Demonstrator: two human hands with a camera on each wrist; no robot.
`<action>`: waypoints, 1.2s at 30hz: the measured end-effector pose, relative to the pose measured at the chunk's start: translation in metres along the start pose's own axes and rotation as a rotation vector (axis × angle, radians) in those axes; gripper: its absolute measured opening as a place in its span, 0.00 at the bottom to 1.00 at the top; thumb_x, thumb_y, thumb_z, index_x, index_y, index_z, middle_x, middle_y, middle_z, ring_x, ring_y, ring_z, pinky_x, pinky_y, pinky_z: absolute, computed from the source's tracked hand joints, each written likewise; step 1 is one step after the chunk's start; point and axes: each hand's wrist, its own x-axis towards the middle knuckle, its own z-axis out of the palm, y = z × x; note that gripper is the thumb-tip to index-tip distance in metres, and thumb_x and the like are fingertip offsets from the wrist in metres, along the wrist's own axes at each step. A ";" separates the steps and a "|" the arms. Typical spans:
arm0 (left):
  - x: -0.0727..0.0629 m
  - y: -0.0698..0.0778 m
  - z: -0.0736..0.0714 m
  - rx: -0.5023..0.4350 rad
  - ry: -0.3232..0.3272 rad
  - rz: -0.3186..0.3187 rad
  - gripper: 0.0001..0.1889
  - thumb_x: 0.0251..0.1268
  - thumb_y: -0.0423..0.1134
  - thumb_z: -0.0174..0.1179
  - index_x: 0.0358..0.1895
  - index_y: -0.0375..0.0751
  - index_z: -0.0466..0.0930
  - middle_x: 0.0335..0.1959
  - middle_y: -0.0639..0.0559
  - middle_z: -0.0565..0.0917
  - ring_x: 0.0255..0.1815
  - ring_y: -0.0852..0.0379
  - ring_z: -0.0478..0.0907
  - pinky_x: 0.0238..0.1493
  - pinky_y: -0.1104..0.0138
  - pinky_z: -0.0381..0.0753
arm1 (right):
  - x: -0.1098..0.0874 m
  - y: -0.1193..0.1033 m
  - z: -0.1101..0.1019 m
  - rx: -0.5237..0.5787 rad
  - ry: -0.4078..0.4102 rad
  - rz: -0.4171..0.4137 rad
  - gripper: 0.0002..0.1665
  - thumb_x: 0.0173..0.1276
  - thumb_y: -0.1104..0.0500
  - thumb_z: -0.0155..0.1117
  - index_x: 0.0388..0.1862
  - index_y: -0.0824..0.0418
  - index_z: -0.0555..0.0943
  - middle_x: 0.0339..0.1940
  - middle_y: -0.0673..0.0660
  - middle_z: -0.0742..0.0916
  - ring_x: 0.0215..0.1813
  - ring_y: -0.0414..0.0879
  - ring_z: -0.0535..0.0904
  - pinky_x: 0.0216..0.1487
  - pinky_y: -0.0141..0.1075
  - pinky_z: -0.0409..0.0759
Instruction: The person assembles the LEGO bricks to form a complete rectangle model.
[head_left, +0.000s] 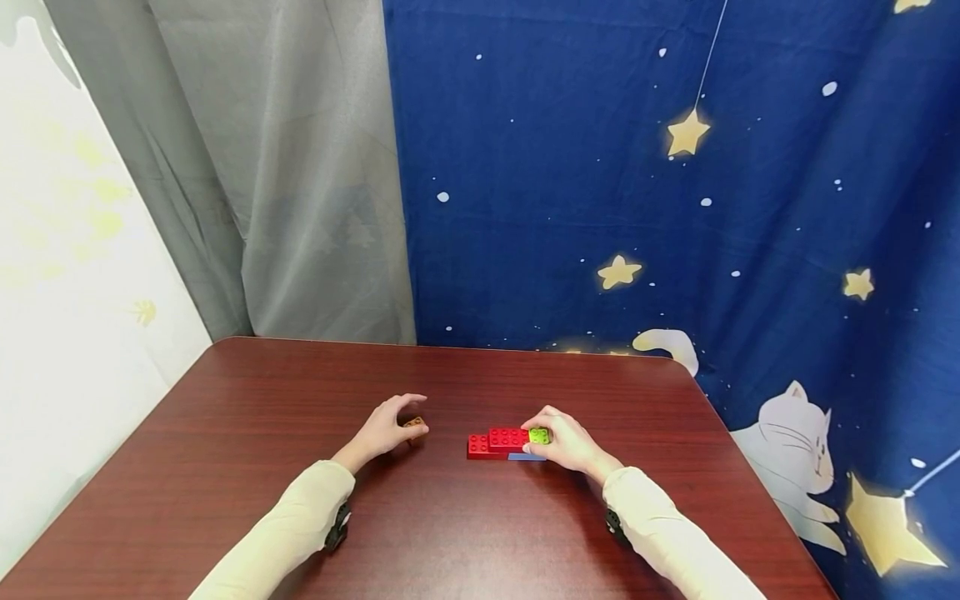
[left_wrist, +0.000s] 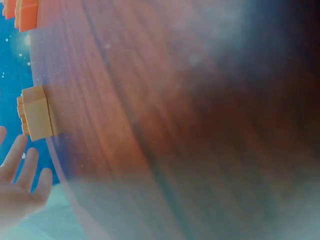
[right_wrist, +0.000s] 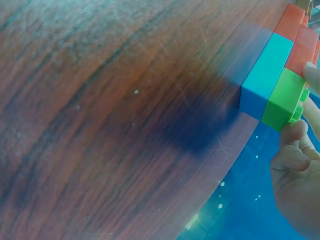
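Observation:
In the head view my left hand (head_left: 387, 428) is beside a small orange-yellow brick (head_left: 414, 423). The left wrist view shows its fingers (left_wrist: 31, 167) spread, with the same brick (left_wrist: 37, 114) standing on the table just past the fingertips. My right hand (head_left: 564, 439) reaches over the right end of a two-layer brick stack, thumb in front and fingers behind, gripping it near the green brick. A red brick (head_left: 477, 447) and a blue brick (right_wrist: 267, 75) form the bottom layer; another red brick (head_left: 508, 438) and the green brick (right_wrist: 284, 100) lie on top.
The dark red-brown wooden table (head_left: 450, 533) has rounded far corners. Behind it hang a grey curtain (head_left: 322, 167) and a blue curtain (head_left: 525, 167) with stars and a cat. A pale wall or curtain (head_left: 67, 333) stands at the left. A black wrist device (head_left: 337, 527) sits at the left cuff.

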 end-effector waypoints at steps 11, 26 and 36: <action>-0.001 -0.004 0.002 0.040 -0.075 -0.057 0.28 0.44 0.37 0.67 0.51 0.32 0.71 0.40 0.43 0.77 0.43 0.48 0.73 0.45 0.55 0.68 | 0.000 0.001 0.001 -0.006 0.003 0.002 0.17 0.49 0.53 0.70 0.40 0.55 0.81 0.33 0.46 0.77 0.31 0.39 0.69 0.30 0.32 0.69; -0.001 0.001 0.002 0.089 -0.085 -0.152 0.24 0.42 0.31 0.67 0.47 0.32 0.73 0.31 0.48 0.77 0.32 0.55 0.73 0.35 0.62 0.71 | -0.001 0.002 0.001 0.020 0.014 -0.009 0.18 0.50 0.52 0.70 0.40 0.56 0.81 0.33 0.46 0.77 0.32 0.39 0.70 0.31 0.32 0.69; -0.002 0.006 0.003 0.108 -0.110 -0.184 0.17 0.42 0.33 0.67 0.40 0.34 0.77 0.27 0.50 0.74 0.27 0.57 0.69 0.31 0.65 0.68 | -0.001 0.003 0.001 0.024 0.016 -0.006 0.18 0.50 0.51 0.69 0.40 0.56 0.81 0.33 0.45 0.76 0.31 0.38 0.69 0.31 0.31 0.69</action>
